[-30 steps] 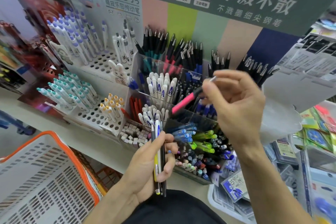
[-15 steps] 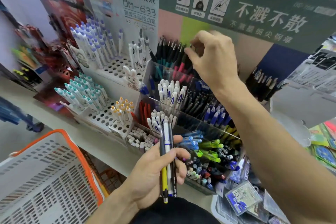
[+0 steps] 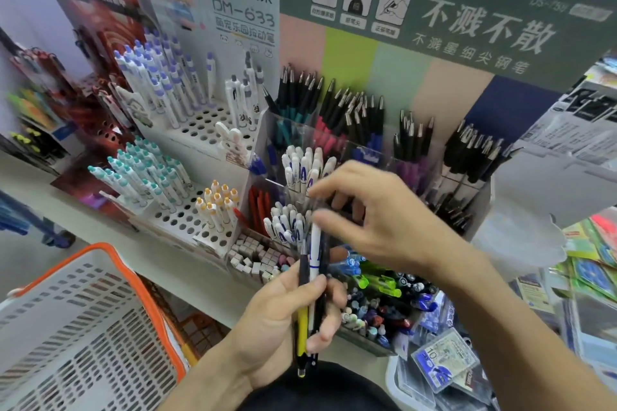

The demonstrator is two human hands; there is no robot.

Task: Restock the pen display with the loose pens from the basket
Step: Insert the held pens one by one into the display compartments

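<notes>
Two hands together now: right hand [image 3: 374,210] down from the display, fingers loosely spread over left hand's [image 3: 283,320] gripped pens [image 3: 312,280].

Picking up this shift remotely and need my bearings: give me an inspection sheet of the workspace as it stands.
Surface: pale shelf carrying the displays.
Job's things: left hand grips a bundle of loose pens; tiered pen display well stocked; white basket with orange rim at lower left, no pens visible in the part shown.
Clutter: small erasers in a front bin; packaged goods at lower right.
Grippers: right hand reaches to the top of the bundle, blurred; grip unclear.
Cables: nothing seen.
Surroundings: green sign above; white peg racks of pens at left.
</notes>
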